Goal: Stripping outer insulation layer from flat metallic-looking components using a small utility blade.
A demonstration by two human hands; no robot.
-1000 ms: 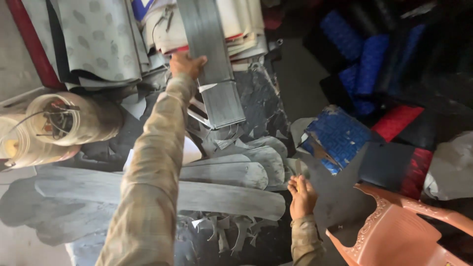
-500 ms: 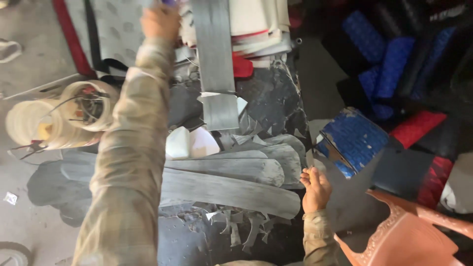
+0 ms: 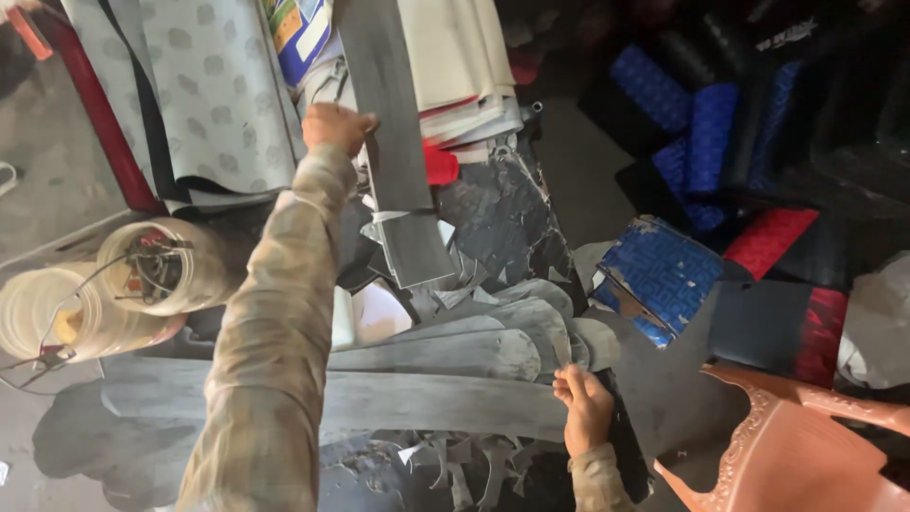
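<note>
A long grey strip (image 3: 393,142) of sheet material lay slanting over a heap of offcuts, its far end running up under folded pale sheets (image 3: 455,57). The left hand (image 3: 334,126) had its grip clamped on the strip's left edge, arm stretched out. The right hand (image 3: 585,406) pinched the end of the rounded grey cut pieces (image 3: 455,351) stacked nearer the person. Underneath was a dusty grey floor (image 3: 578,161), strewn with dark scraps. Two spools of cord (image 3: 142,270) lay to the left; blue patterned rolls (image 3: 706,133) and a red textured sheet (image 3: 770,239) sat to the right, beside an orange plastic chair (image 3: 806,455).
</note>
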